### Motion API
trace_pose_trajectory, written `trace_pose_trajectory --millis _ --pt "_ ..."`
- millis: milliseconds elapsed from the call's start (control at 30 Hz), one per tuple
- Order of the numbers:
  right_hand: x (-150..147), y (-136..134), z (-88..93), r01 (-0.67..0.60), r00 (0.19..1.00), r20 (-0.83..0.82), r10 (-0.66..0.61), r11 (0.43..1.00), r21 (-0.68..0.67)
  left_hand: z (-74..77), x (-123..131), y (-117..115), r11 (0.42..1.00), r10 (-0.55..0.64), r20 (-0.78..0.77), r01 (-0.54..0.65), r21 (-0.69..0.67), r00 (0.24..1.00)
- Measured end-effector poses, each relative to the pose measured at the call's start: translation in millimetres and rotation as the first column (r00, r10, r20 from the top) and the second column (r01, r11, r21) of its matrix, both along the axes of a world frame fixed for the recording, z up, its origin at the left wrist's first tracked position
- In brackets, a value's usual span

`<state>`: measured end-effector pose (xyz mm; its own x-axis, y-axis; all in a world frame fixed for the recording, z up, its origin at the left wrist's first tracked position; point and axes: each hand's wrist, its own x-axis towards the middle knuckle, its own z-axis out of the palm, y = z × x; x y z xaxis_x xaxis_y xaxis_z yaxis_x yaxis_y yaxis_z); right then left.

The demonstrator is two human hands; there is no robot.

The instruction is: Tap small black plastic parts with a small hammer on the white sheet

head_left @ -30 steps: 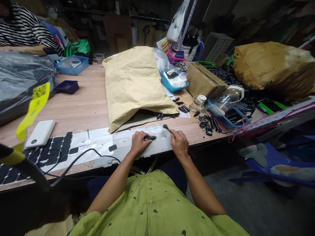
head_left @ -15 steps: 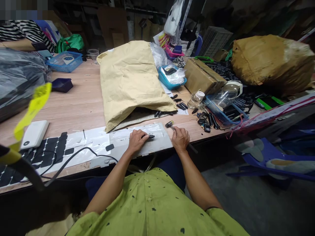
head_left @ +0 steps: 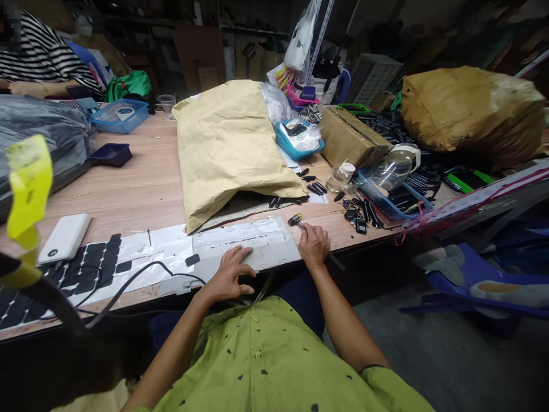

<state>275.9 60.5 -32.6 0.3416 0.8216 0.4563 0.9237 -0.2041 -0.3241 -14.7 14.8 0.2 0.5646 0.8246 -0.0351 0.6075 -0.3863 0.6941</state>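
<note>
My left hand is at the near edge of a flat grey-white board, fingers spread and thumb apart, with nothing visible in it. My right hand is closed around a small hammer with a dark and yellowish head; its head points away from me over the table, and part of the handle shows below the hand. A row of dark marks crosses the board. Left of the board, a white sheet carries black rounded stickers.
A large tan sack lies beyond the board, black pieces under its edge. To the right are a jar, a blue basket and key fobs. A white power bank and black cable lie left. Someone in striped sleeves sits far left.
My left hand has drawn back toward me and opened. The small black piece it held on the board no longer shows there. My right hand keeps the hammer in almost the same place.
</note>
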Motion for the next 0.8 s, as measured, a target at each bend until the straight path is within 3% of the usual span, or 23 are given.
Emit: trace_pose_trajectory --millis 100,233,367,467,633,800 --pt "-2 0 0.9 -0.002 1.000 -0.009 0.002 1.000 -0.004 9.8 13 20 0.994 0.106 0.088 -0.108 0.019 0.991" --pt "-3 -1 0.8 -0.013 1.000 -0.019 0.013 1.000 -0.016 22.2 47 74 0.940 0.334 0.130 -0.339 0.020 0.934" --pt "-5 -1 -1.4 -0.010 1.000 0.005 0.011 1.000 -0.009 27.5 86 130 0.883 0.469 0.019 -0.469 0.032 0.883" --pt "-6 -2 -3.8 -0.008 0.999 0.036 0.008 1.000 -0.003 28.0 108 159 0.854 0.520 -0.057 -0.518 0.047 0.852" --pt "-9 -3 -5.8 -0.008 0.999 0.052 0.008 1.000 0.003 25.9 128 177 0.838 0.540 -0.202 -0.544 0.041 0.817" --pt "-10 -4 -3.7 0.002 0.999 0.049 -0.002 1.000 -0.002 25.4 115 163 0.840 0.538 -0.186 -0.540 0.045 0.822"
